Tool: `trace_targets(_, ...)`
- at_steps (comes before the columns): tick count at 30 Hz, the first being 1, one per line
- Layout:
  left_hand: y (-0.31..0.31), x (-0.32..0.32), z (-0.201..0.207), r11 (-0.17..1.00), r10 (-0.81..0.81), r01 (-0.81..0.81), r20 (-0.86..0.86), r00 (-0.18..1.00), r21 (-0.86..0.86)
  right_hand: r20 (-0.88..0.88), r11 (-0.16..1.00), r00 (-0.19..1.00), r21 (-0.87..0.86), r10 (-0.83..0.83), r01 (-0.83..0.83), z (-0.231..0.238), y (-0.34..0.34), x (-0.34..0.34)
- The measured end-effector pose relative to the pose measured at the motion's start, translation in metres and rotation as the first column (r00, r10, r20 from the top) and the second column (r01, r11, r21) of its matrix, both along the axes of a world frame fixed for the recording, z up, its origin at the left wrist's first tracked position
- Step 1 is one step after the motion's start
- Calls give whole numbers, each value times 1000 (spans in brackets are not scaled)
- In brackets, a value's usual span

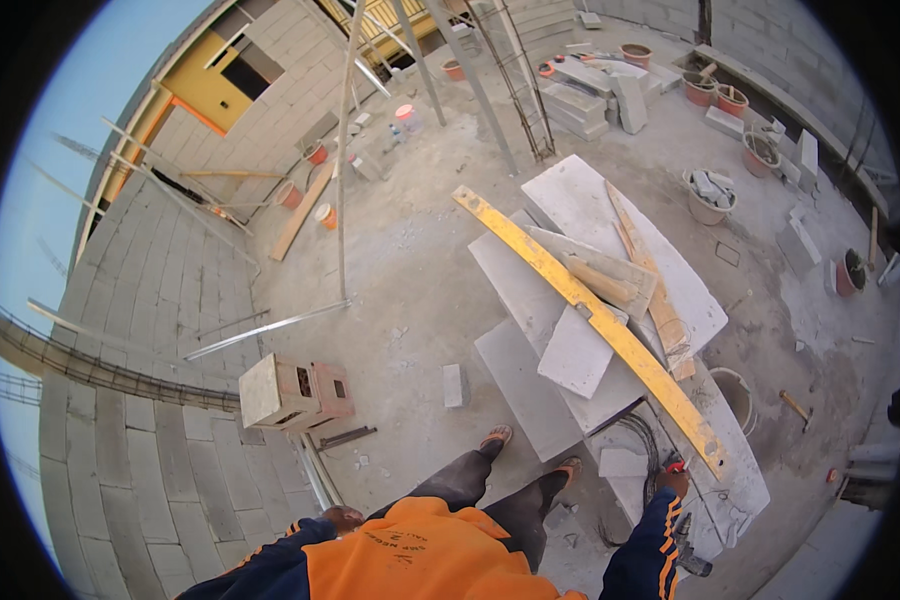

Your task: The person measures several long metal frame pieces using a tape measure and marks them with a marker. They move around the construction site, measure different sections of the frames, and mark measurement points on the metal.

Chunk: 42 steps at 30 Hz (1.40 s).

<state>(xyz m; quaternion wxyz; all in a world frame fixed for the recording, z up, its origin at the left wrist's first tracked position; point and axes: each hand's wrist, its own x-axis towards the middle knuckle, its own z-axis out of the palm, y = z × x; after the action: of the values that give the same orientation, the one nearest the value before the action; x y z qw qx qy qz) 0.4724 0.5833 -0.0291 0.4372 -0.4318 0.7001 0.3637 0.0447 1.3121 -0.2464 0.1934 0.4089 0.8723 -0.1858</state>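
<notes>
- Landmark for everything here: the long yellow metal spirit level [610, 325], lying diagonally across a pile of pale grey cut stone slabs [530, 300] on the dusty concrete floor [410, 300].
- Right hand [675, 483] is down at the near end of the level, touching or almost touching it. It seems to be pinching something small and red, maybe a pencil or marker, but it's too tiny to say for sure.
- Left hand [342, 518] hangs low by the orange-and-navy jacket [420, 555], well away from the level. Looks loosely curled with nothing in it, though I honestly can't tell how the fingers sit.
- Feet in orange sandals [497, 437] stand just beside the near edge of the slab pile, a bit left of the level's near end.
- Just right of the level, about mid-length, some short wooden offcuts [660, 300] lie on the slabs. A loop of dark wire [642, 440] sits on the slab close to the level's near end.
- Right of the near end there's a white bucket [738, 395] half tucked behind a slab.
- Well left of the level: a hollow concrete block with reddish faces [295, 392] and a grey block wall [170, 330].
- Progress, my guess: level is already laid across the slab as a straightedge, so the lining-up looks done. I see no drawn line or fresh cut along it, so marking and cutting look like what's left.
</notes>
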Motion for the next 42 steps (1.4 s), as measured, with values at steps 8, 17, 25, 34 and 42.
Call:
trace_targets(8, 116, 4, -39, 886, -463, 443, -202, 863, -136, 67, 916, 953, 263, 297, -304, 29, 69, 26)
trace_targets(17, 87, -34, 33, 947, -276, 241, -151, 949, -213, 142, 862, 870, 135, 471, -489, 52, -34, -8)
trace_targets(25, 99, 80, 52, 958, 144, -144, -16, 989, -247, 157, 875, 896, 199, 416, -442, 42, -66, -29)
trace_targets(34, 53, 127, -17, 919, -394, 392, -66, 917, -35, 196, 972, 977, 200, 87, -126, 23, 10, 0)
trace_targets(42, 18, 16, 55, 917, 297, -360, -309, 904, -171, 166, 978, 979, 150, 118, -143, -5, 49, 8)
